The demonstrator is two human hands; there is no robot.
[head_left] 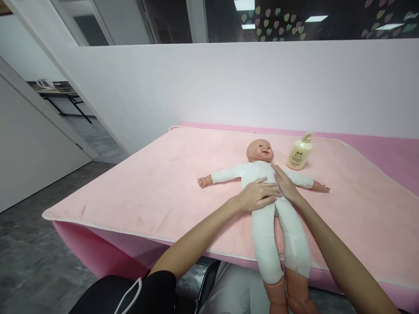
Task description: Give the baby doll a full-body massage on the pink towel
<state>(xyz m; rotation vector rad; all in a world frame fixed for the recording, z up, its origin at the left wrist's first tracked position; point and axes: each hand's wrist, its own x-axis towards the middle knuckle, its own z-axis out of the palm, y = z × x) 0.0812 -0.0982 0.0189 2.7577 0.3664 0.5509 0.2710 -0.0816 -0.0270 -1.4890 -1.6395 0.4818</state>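
Observation:
A baby doll (263, 217) with a white cloth body lies face up, its head toward the wall and its lower legs hanging past the near edge of the table. My left hand (258, 195) rests flat across the doll's belly, fingers pointing right. Along the right side of its chest lies my right hand (284, 183), fingers stretched out toward the doll's shoulder. Both hands touch the cloth body and grasp nothing. The fingertips of the two hands are close together. A pale yellow pump bottle (299, 153) stands upright right of the doll's head, above its outstretched arm.
A light pink blanket (137, 192) covers most of the table, with a darker pink surface (397, 159) showing at the back and right. Behind it rises a white wall (229, 87) with a window above. A white door (36, 144) stands at the left over a grey floor.

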